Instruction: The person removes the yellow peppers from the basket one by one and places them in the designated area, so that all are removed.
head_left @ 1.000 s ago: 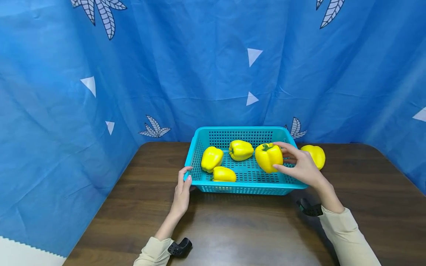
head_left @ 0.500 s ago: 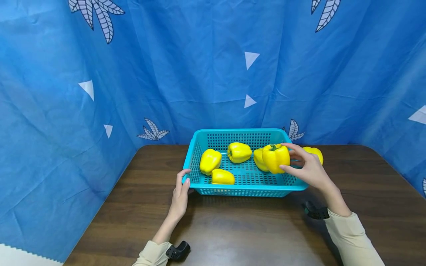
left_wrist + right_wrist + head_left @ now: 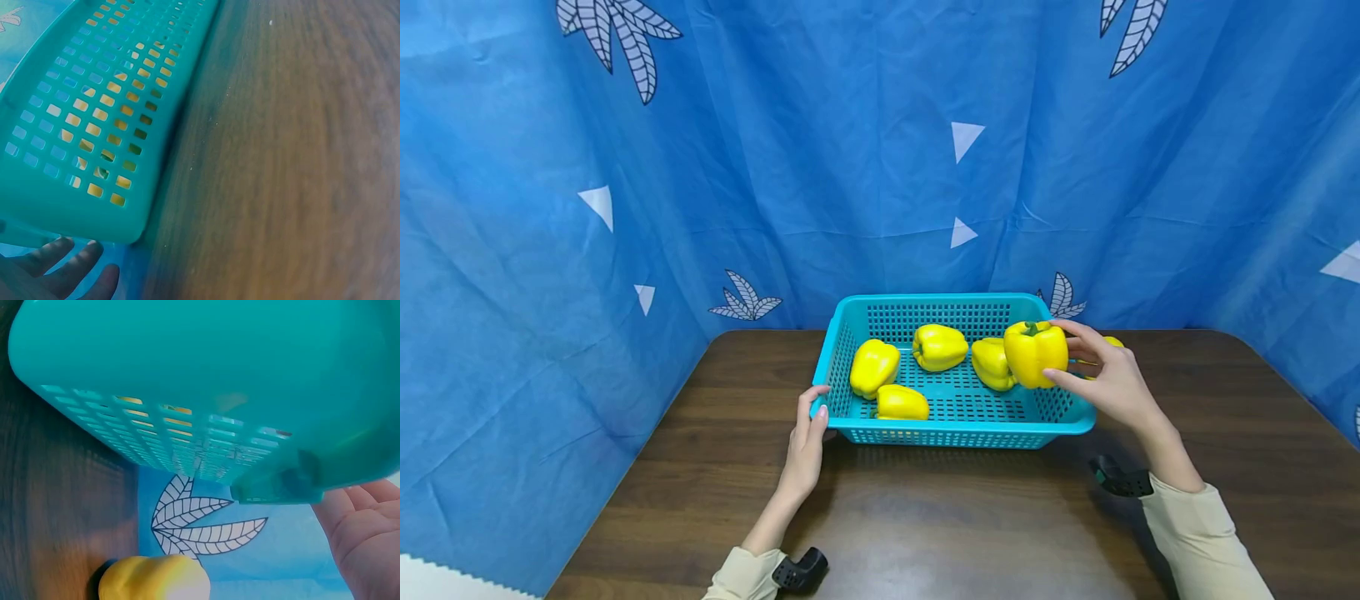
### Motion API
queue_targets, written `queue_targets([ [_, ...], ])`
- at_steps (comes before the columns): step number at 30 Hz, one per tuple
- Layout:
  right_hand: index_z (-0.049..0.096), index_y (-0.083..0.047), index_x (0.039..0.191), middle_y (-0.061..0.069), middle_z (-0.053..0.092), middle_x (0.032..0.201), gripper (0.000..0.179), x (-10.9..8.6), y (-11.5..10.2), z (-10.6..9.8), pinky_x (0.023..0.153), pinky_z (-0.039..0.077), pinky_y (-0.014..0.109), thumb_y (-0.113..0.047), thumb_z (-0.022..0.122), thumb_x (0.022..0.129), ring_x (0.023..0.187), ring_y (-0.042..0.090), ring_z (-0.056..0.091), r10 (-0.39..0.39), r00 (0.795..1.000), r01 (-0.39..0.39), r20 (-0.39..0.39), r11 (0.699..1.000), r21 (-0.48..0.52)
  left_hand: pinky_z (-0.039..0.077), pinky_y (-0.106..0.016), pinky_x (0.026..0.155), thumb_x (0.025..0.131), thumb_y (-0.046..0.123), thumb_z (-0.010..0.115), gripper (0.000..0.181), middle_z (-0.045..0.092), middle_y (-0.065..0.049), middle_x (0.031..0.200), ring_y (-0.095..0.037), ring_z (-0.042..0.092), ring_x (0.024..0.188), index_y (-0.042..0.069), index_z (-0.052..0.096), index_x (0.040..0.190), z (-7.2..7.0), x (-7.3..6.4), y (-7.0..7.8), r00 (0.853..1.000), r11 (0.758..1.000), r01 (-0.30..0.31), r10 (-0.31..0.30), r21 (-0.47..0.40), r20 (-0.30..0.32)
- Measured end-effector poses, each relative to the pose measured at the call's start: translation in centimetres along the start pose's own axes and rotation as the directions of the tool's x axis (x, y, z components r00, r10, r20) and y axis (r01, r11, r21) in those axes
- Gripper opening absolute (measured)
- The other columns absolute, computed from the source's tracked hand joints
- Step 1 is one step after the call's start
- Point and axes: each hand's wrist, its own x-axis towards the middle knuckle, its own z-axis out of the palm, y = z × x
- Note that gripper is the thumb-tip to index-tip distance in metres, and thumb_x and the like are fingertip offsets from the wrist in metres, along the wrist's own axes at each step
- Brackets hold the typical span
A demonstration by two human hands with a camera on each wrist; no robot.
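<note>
My right hand (image 3: 1108, 379) grips a yellow bell pepper (image 3: 1035, 355) by its right side, with the green stem up. It is over the right end of a turquoise plastic basket (image 3: 955, 438). Inside lie several more yellow bell peppers: one at left (image 3: 875, 368), one at the back (image 3: 940, 347), one at front left (image 3: 902, 402), and one (image 3: 991, 363) partly behind the held pepper. At the front left corner my left hand (image 3: 805, 446) holds the rim; its fingers (image 3: 72, 269) show by the basket's end in the left wrist view. The right wrist view hides the held pepper behind the basket wall.
Another yellow pepper (image 3: 156, 581) lies on the brown wooden table (image 3: 940, 517), just right of the basket; in the head view my right hand mostly covers it. A blue curtain (image 3: 880, 167) hangs close behind the basket and along the left side.
My right hand and its pepper have moved right, uncovering another pepper in the basket and covering most of the one outside. My left hand stays at the corner.
</note>
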Motion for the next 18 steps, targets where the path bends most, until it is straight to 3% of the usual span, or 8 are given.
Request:
queue_targets([
  [18, 0.046, -0.016, 0.137, 0.02, 0.064, 0.112, 0.064, -0.22, 0.03, -0.96, 0.074, 0.051, 0.009, -0.01, 0.072, 0.08, 0.091, -0.018, 0.055, -0.031, 0.999, 0.033, -0.036, 0.997, 0.063, 0.049, -0.054, 0.091, 0.101, 0.027, 0.029, 0.037, 0.034, -0.016, 0.145, -0.038, 0.045, 0.12, 0.014, 0.032, 0.136, 0.17, -0.08, -0.01, 1.0, 1.0, -0.005, 0.005, 0.012, -0.017],
])
